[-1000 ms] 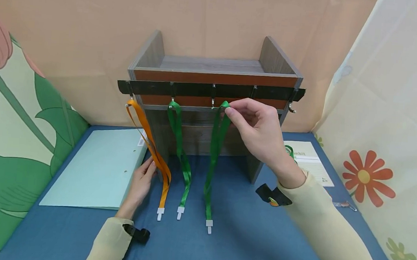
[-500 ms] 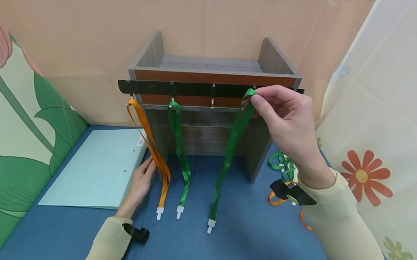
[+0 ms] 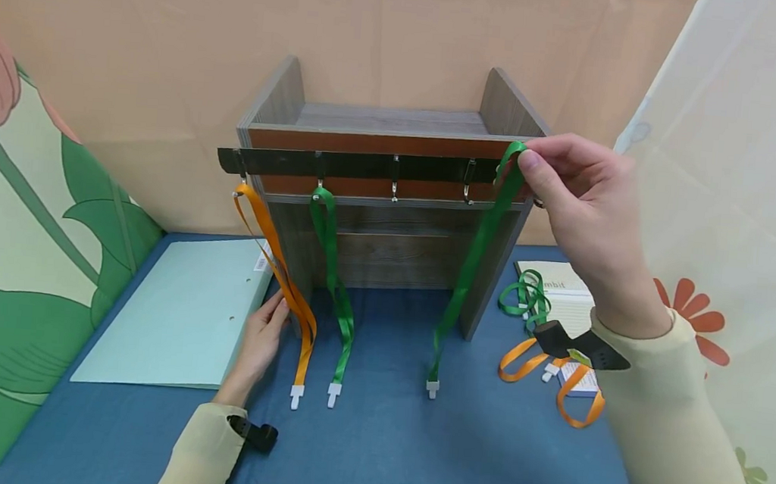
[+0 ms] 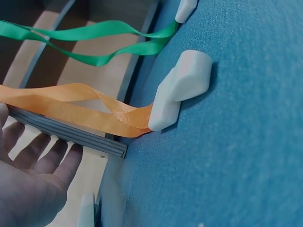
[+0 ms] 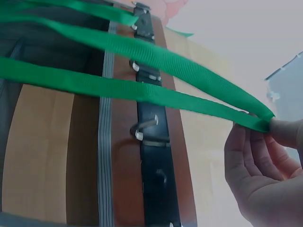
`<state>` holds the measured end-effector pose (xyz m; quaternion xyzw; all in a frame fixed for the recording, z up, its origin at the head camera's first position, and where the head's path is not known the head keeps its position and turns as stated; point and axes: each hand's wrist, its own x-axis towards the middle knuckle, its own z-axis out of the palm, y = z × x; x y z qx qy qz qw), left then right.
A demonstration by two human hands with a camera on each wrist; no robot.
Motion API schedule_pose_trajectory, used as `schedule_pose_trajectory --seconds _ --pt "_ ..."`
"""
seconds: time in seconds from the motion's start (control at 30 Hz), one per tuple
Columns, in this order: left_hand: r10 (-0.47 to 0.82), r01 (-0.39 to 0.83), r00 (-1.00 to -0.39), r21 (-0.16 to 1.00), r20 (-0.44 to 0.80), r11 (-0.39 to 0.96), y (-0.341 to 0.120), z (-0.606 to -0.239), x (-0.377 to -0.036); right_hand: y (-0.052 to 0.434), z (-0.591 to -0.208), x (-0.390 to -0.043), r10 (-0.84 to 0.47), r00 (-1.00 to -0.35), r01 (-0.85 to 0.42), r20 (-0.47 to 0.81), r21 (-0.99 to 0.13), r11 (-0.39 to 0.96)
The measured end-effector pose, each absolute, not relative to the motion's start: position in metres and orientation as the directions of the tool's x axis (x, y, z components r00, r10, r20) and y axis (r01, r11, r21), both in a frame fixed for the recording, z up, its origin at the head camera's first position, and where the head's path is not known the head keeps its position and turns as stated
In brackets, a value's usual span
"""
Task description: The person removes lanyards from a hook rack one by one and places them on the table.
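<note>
Between the right hand's (image 3: 590, 197) thumb and fingers, a green lanyard (image 3: 484, 242) is pinched by its loop, in front of the hook rail's right end. Its white clip hangs lowest. The black hook rail (image 3: 360, 166) runs across the grey wooden shelf (image 3: 386, 261). An orange lanyard (image 3: 272, 233) hangs on the leftmost hook, and another green lanyard (image 3: 332, 260) on the second. Two bare hooks show right of these. My left hand (image 3: 260, 342) holds the front edge of the shelf's left side panel (image 4: 71, 132), thumb in front and fingertips at its outer side.
On the right lie a tangled green lanyard (image 3: 527, 302), orange lanyards (image 3: 520, 365) and a notebook (image 3: 565, 286). A pale blue folder (image 3: 170, 316) lies left of the shelf on the blue cloth (image 3: 357, 460).
My right hand has moved right and upward along the rail, carrying the green lanyard from near the middle hook to the right end. The left hand has stayed in place.
</note>
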<state>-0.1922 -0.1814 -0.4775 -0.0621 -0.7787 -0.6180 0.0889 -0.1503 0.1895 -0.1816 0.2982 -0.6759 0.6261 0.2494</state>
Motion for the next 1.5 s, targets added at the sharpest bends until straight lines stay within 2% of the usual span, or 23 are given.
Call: schedule_pose_trajectory --seconds 0.33,0.47,0.67,0.97,1.07,1.23,1.5 --pt "-0.004 0.221 -0.974 0.953 0.226 0.206 -0.181 -0.474 -0.193 0.213 -0.173 -0.16 -0.052 -0.722 -0.688 0.69 -0.723 -0.057" --pt "0.005 0.229 -0.972 0.951 0.233 0.207 -0.178 -0.46 -0.187 0.223 -0.173 -0.161 -0.052 -0.744 -0.658 0.666 -0.744 -0.115" --pt "0.011 0.229 -0.972 0.946 0.233 0.228 -0.172 -0.443 -0.177 0.238 -0.182 -0.156 -0.061 -0.762 -0.636 0.645 -0.763 -0.118" --pt "0.019 0.239 -0.97 0.946 0.24 0.22 -0.173 -0.448 -0.178 0.25 -0.188 -0.139 -0.021 -0.752 -0.651 0.659 -0.748 -0.126" --pt "0.018 0.24 -0.97 0.947 0.242 0.214 -0.176 -0.459 -0.184 0.254 -0.189 -0.133 -0.013 -0.75 -0.65 0.662 -0.74 -0.175" --pt "-0.003 0.23 -0.972 0.947 0.236 0.225 -0.182 -0.477 -0.193 0.262 -0.192 -0.129 0.004 -0.746 -0.657 0.666 -0.736 -0.166" --pt "0.002 0.235 -0.971 0.946 0.24 0.225 -0.182 -0.48 -0.193 0.276 -0.205 -0.129 -0.003 -0.764 -0.643 0.645 -0.762 -0.074"
